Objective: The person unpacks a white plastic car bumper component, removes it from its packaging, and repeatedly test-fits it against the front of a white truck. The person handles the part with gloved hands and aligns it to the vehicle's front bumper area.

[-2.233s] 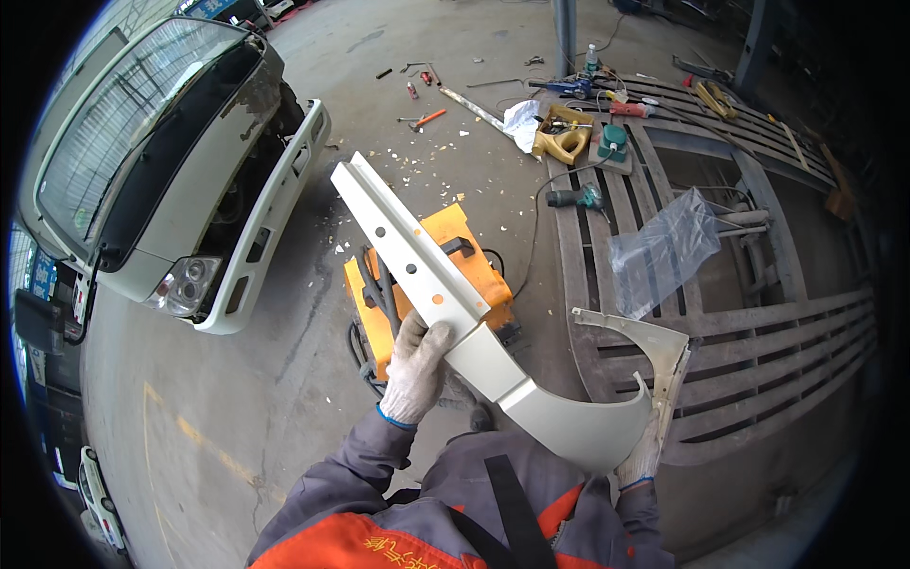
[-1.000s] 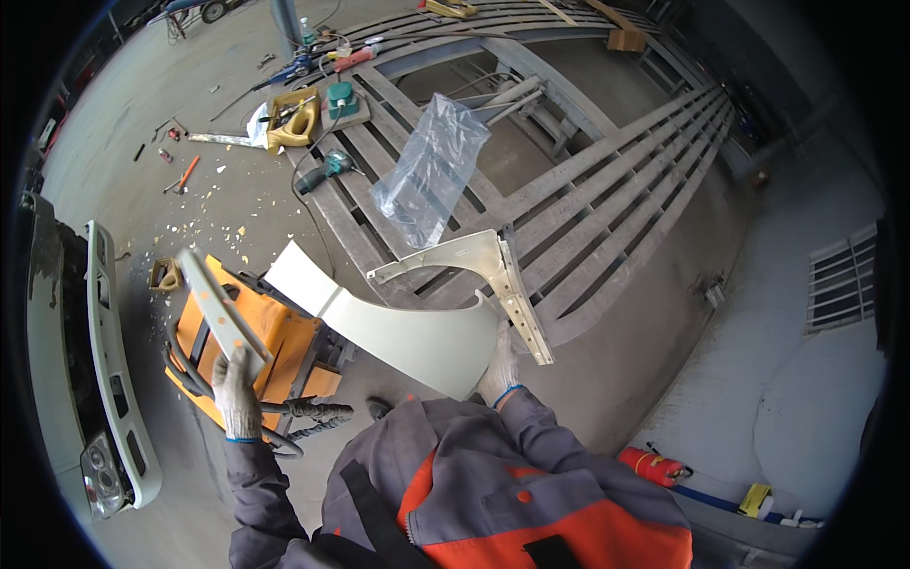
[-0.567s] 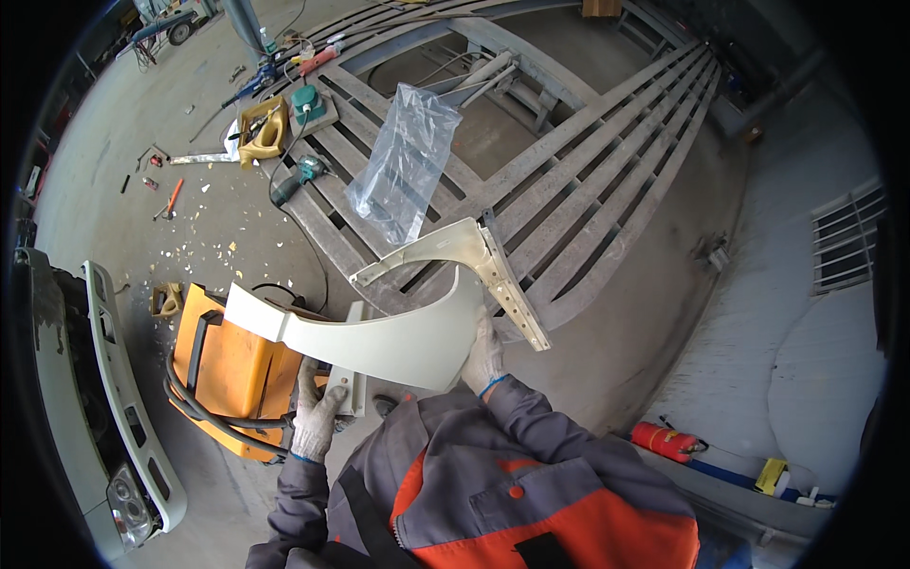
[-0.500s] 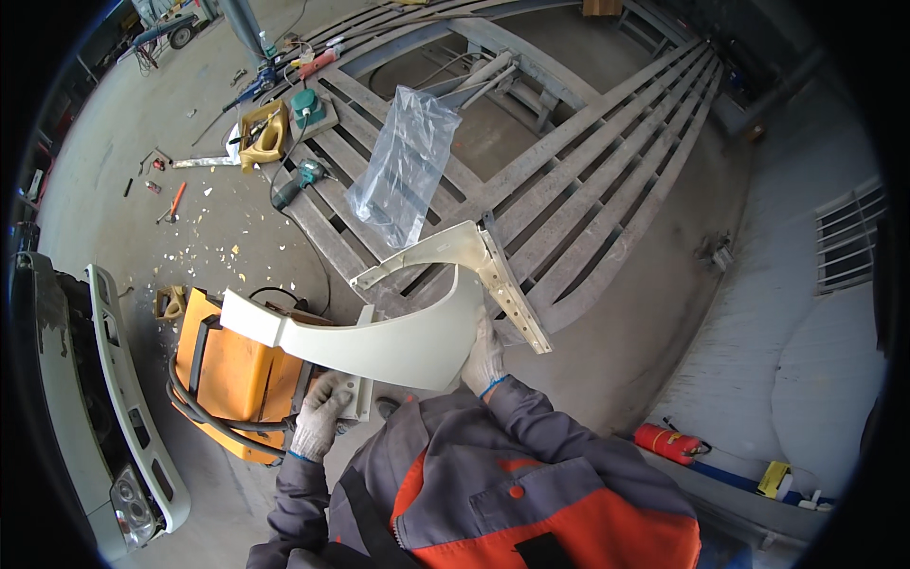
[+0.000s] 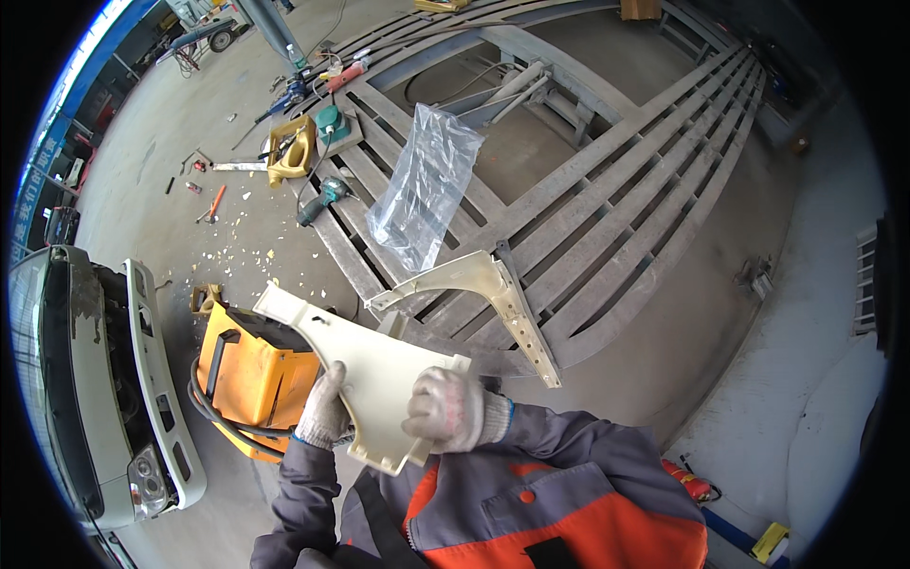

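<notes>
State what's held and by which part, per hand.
A cream panel: the left hand grips its left edge, thumb on top; the right hand is curled over its right edge.

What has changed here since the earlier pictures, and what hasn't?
The curved cream panel has been turned over: its smooth face showed before, its flanged face shows now. The left hand, earlier at the long cream strip, has taken hold of the panel's left edge; the right hand, already on it, now curls over its right part. The clear plastic bag, teal drill and orange box stayed put.
</notes>
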Demonstrator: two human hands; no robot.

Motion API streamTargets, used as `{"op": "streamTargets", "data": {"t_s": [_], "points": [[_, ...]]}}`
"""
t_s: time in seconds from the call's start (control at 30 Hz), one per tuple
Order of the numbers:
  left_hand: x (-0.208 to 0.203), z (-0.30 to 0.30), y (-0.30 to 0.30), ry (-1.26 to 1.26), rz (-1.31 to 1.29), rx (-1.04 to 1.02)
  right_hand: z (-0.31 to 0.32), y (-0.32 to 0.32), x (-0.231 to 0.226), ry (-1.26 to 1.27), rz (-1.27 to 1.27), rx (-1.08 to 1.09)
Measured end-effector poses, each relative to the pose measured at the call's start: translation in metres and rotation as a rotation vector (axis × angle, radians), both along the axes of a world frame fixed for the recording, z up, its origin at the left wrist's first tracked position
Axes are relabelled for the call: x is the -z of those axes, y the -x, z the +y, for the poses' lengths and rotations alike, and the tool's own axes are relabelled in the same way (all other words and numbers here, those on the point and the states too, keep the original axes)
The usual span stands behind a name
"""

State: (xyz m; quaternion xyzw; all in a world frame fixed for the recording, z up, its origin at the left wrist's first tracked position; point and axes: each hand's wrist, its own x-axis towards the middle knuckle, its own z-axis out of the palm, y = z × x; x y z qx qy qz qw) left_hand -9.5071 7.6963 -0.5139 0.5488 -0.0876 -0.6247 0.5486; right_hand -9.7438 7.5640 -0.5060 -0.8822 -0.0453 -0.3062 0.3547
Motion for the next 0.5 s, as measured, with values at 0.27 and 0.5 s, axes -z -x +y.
{"op": "streamTargets", "data": {"t_s": [0.27,0.5], "points": [[0.004,-0.022,-0.014,-0.135,-0.158,-0.197,-0.056,-0.001,0.017,-0.06,-0.097,0.029],[-0.033,-0.024,-0.009,-0.485,-0.79,-0.039,-0.188,-0.007,0.188,-0.409,0.747,0.799]]}}
